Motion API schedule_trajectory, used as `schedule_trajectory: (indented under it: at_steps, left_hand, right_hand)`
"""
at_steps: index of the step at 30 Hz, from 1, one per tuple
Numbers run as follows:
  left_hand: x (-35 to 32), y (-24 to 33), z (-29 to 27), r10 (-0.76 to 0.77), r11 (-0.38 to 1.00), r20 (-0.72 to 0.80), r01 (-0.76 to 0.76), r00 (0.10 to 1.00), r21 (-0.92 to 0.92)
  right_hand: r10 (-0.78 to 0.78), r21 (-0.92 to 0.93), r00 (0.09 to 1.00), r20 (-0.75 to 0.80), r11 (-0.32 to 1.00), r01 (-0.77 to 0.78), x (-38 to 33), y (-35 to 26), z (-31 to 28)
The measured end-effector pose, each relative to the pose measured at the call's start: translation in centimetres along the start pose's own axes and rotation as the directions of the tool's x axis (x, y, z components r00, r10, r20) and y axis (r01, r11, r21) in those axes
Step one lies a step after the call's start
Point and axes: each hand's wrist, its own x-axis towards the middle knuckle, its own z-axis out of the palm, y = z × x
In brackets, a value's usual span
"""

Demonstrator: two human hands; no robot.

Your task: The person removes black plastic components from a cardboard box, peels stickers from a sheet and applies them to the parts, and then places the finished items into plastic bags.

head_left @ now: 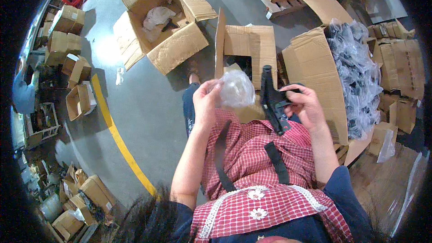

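Observation:
My left hand [208, 100] pinches the edge of a crumpled clear plastic bag [237, 89], held up over my lap. In my right hand [304, 105] is a black plastic part [272, 101], long and narrow with a bracket-like side arm; its exact kind I cannot make out. The part hangs upright just right of the bag, and the two are apart. Behind both hands stands an open cardboard box [263, 47] with a cut-out in its flap. A red checked apron [247, 153] covers my lap beneath them.
At the right a large carton [315, 76] is filled with bagged black parts [353, 76]. An open box [177, 47] with plastic in it sits on the floor ahead. A yellow floor line [119, 137] runs along the left, beside stacked cartons [63, 47]. A pallet [281, 8] stands at the back.

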Motion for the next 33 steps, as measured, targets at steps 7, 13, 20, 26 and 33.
schedule_trajectory:
  at_steps: [7,13,20,26,33]
  left_hand:
    - [-7.4,2.2,3.4,0.24,0.965,0.032,-0.242,0.97,0.102]
    - [-10.5,3.2,3.0,0.11,0.988,0.021,-0.112,0.994,0.106]
    - [-12.4,2.9,0.4,0.394,0.835,-0.09,-0.315,0.915,0.451]
    - [-14.4,3.6,-0.2,0.759,0.311,0.117,-0.515,0.64,0.799]
    - [-15.7,2.8,1.9,0.625,0.009,0.535,-0.691,0.568,0.723]
  right_hand:
    - [-0.377,0.018,0.926,0.037,0.926,0.376,-1.6,1.7,6.7]
    - [-0.855,-0.631,0.474,0.209,0.253,0.734,-3.2,2.7,6.1]
    - [-0.762,-0.668,0.439,0.476,0.011,0.744,-4.3,4.4,4.3]
    - [-0.571,-0.694,0.464,0.677,-0.286,0.661,-5.2,3.1,4.7]
    - [-0.152,-0.462,0.436,0.887,-0.327,0.825,-6.0,3.5,5.5]
